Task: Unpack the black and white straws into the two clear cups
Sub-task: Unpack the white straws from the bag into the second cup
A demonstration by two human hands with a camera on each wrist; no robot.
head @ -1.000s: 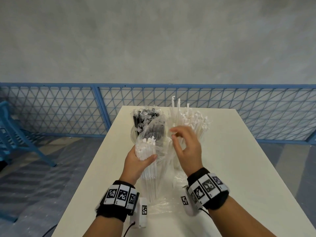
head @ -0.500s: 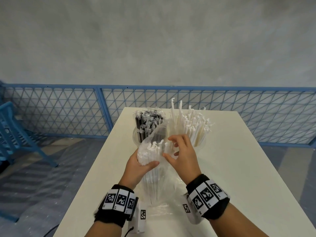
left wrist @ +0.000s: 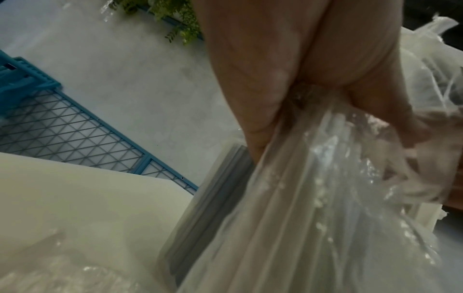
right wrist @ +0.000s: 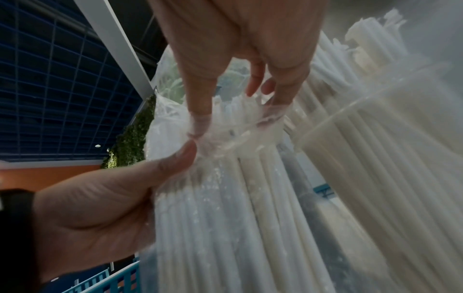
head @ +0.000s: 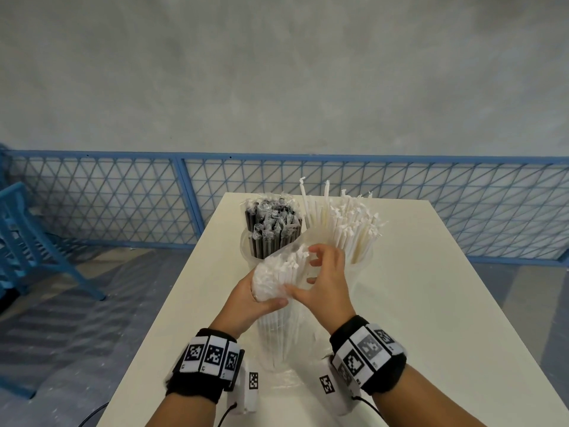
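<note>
A clear plastic bag (head: pixel 277 334) of white straws (head: pixel 284 266) stands upright on the table. My left hand (head: pixel 261 300) grips the bag just below the straw tops, thumb in front. My right hand (head: pixel 304 269) is at the bag's mouth, its thumb and fingers curled round the straw tops. The right wrist view shows those fingertips (right wrist: pixel 198 123) through the film on both sides of the straw ends (right wrist: pixel 235 117). Behind stand two clear cups: the left cup (head: pixel 246 248) holds wrapped black straws (head: pixel 271 229), the right cup (head: pixel 361 272) holds white straws (head: pixel 348 223).
The white table (head: pixel 431 303) has bare surface to the right of the cups and hands. Crumpled clear film (head: pixel 283 383) lies at the bag's foot. A blue mesh fence (head: pixel 123 204) runs behind the table, and a blue chair (head: pixel 30 235) stands on the floor at left.
My right hand has come down from above the bag and closed round the white straw tops. My left hand has kept its hold on the bag.
</note>
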